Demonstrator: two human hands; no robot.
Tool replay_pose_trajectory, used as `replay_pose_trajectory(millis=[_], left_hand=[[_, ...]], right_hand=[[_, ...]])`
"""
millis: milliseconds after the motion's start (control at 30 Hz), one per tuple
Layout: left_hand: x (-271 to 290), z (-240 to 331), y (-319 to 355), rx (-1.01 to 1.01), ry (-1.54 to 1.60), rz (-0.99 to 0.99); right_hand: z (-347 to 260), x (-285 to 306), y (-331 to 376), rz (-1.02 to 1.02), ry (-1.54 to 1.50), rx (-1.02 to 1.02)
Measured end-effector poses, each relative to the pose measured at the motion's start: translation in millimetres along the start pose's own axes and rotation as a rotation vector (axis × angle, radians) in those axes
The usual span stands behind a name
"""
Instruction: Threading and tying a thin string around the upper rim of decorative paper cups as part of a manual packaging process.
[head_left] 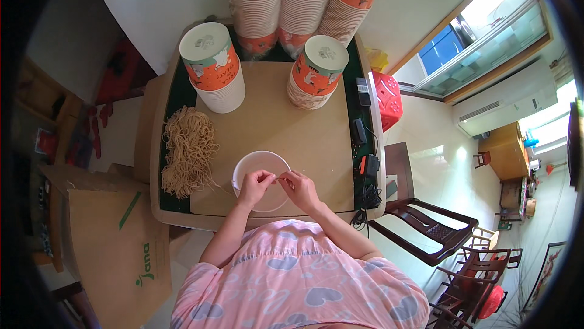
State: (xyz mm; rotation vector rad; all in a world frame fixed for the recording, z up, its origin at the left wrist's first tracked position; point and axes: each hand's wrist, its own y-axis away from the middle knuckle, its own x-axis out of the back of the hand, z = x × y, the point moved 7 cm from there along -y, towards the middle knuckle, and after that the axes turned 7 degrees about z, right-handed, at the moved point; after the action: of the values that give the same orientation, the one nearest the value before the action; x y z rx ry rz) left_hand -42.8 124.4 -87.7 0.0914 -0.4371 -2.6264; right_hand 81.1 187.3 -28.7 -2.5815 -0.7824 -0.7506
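Observation:
A white paper bucket point(263, 160) stands mouth up at the table's near edge, directly in front of me. Over its opening, my left hand point(257, 186) and my right hand point(298, 189) meet with fingertips pinched. Between them is a short bit of thin tan string point(277, 180), partly hidden by the fingers. To the left lies a loose heap of tan strings point(190, 152), with loose ends trailing toward the bucket. Beyond the bucket are two upside-down stacks of orange and green printed buckets, a left stack point(220, 82) and a right stack point(316, 76).
Taller nested stacks point(258, 6) stand along the table's far edge, some wrapped in clear plastic. Power adapters and black cables point(368, 198) line the right edge. A cardboard box point(118, 250) is at the left, a dark wooden chair point(429, 228) at the right, and a red stool point(387, 101) beyond.

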Motion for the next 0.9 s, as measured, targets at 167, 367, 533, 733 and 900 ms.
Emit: replay_pose_trajectory(millis=[167, 367, 533, 733, 900], left_hand=[[2.1, -0.1, -0.3, 0.002, -0.011, 0.042], [3.0, 1.9, -0.5, -0.008, -0.026, 0.044], [0.2, 3.4, 0.4, -0.018, -0.025, 0.025], [-0.4, 5.7, 1.3, -0.020, -0.007, 0.030], [0.4, 5.8, 0.9, -0.012, 0.003, 0.030]], right_hand=[[1.2, -0.3, 0.0, 0.016, 0.010, 0.003], [0.6, -0.2, -0.3, 0.016, 0.017, 0.004], [-6.5, 2.4, -0.2, 0.062, 0.085, 0.059], [-2.0, -1.1, -0.3, 0.041, -0.018, 0.005], [0.9, -0.8, 0.0, 0.061, -0.091, -0.082]])
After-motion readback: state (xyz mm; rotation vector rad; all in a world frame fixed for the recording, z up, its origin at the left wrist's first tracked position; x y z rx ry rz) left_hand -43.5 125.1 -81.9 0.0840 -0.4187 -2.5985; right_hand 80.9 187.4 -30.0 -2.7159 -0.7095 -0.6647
